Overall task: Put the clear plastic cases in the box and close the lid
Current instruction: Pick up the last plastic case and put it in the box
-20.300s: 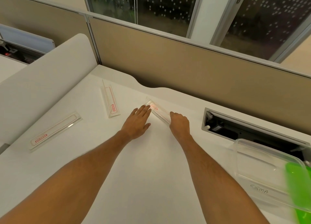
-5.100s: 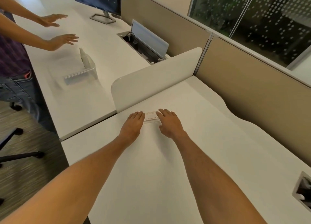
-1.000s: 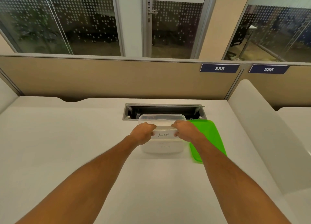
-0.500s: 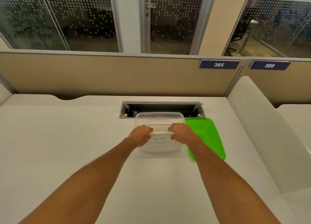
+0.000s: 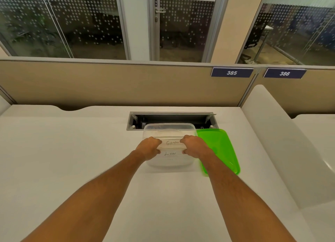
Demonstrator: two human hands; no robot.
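Note:
A clear plastic box [image 5: 169,128] stands open on the white desk, with "LION" handwritten on its near wall. My left hand [image 5: 148,148] and my right hand [image 5: 194,146] grip the two ends of a long clear plastic case [image 5: 172,144] held level over the box's near rim; "GIRAFFE" is written on the case. The green lid [image 5: 220,151] lies flat on the desk, touching the box's right side. What the box holds is hard to tell through the clear walls.
An open cable tray slot [image 5: 171,119] sits in the desk just behind the box. A beige partition [image 5: 117,83] runs along the back and a white divider [image 5: 282,142] rises on the right.
Both hands have moved the clear case forward and lower, from in front of the box to over its near rim. The box and lid have not moved.

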